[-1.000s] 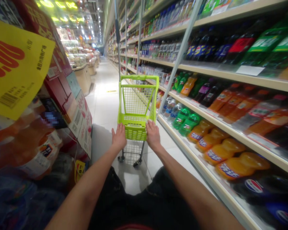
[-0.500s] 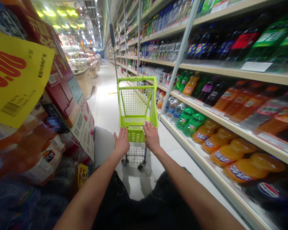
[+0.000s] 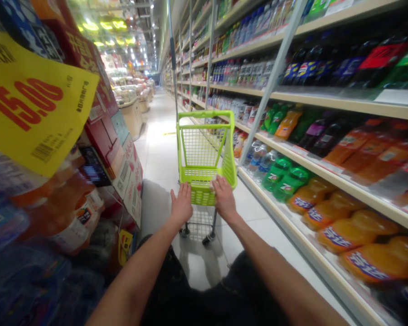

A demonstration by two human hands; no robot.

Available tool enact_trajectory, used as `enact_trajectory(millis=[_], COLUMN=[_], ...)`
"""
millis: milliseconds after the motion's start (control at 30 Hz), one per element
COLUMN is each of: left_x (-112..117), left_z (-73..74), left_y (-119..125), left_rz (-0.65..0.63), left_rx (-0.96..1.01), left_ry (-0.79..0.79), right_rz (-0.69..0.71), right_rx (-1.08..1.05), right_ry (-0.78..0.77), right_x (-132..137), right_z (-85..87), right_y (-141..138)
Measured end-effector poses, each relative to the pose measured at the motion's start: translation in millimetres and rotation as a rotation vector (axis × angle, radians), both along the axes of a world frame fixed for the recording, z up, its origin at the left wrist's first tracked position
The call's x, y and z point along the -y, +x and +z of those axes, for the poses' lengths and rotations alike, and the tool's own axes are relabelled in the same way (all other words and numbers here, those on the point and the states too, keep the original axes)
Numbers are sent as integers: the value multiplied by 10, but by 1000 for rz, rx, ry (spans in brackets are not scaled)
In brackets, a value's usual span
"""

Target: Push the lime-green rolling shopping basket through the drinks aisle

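Note:
A small lime-green shopping cart (image 3: 206,169) with grid walls and dark legs on casters stands in front of me. My left hand (image 3: 182,203) is closed over the left part of its near edge, fingers pointing forward and thumb out to the side. On the right part of that edge, my right hand (image 3: 224,197) is closed with its fingers bent over. A small whitish patch shows by the right fingertips; I cannot make out what it is. A thin upright pole (image 3: 174,63) rises at the cart's left side. The palms are hidden.
Drink shelves line the right, with orange soda bottles (image 3: 347,233) and green bottles (image 3: 290,183) low down. At the left stand stacked cartons (image 3: 131,181), wrapped bottles (image 3: 76,224) and a yellow price sign (image 3: 37,102). The pale tiled aisle (image 3: 158,122) runs ahead between them.
My view has swung slightly left, so cart, hands and shelves sit farther right in it. More of the yellow sign shows. Both hands keep their places on the cart.

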State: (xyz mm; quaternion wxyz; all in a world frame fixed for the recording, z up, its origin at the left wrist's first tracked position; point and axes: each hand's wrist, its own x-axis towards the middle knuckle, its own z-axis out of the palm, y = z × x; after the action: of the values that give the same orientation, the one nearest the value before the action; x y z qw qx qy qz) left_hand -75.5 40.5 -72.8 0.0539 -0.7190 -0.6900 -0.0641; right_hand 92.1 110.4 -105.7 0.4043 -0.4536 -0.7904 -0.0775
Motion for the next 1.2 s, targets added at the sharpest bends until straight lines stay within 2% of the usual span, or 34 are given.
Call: enact_trajectory(millis=[67, 133, 333, 400, 500, 633, 733, 800, 900, 1033, 1200], left_x=[-3, -8, -19, -16, -7, -4, -16, -26, -34, -42, -141], left_z=[-15, -39, -64, -43, -14, -15, -32, -41, -43, 11, 171], left_y=[15, 39, 49, 23, -18, -20, 15, 36, 36, 0, 81], left_rz=[-3, 1, 26, 27, 13, 9, 23, 26, 19, 5, -127], left_rx=[15, 24, -7, -8, 4, 15, 42, 67, 100, 171, 370], left_ry=[0, 9, 18, 14, 19, 33, 47, 62, 80, 159, 307], right_rz=[-58, -58, 199, 259, 222, -1, -89, -68, -12, 71, 108], right_rx=[-56, -78, -85, -85, -102, -133, -104, -68, -51, -1, 38], right_ry=[2, -3, 0, 14, 25, 25, -4, -37, -83, -180, -304], right_x=[-23, -13, 90, 87, 32, -45, -15, 40, 130, 223, 274], right_z=[-6, -16, -42, -23, 29, 84, 74, 52, 46, 136, 307], right_y=[106, 82, -510, -604, -460, -2, 143, 55, -254, -615, -627])
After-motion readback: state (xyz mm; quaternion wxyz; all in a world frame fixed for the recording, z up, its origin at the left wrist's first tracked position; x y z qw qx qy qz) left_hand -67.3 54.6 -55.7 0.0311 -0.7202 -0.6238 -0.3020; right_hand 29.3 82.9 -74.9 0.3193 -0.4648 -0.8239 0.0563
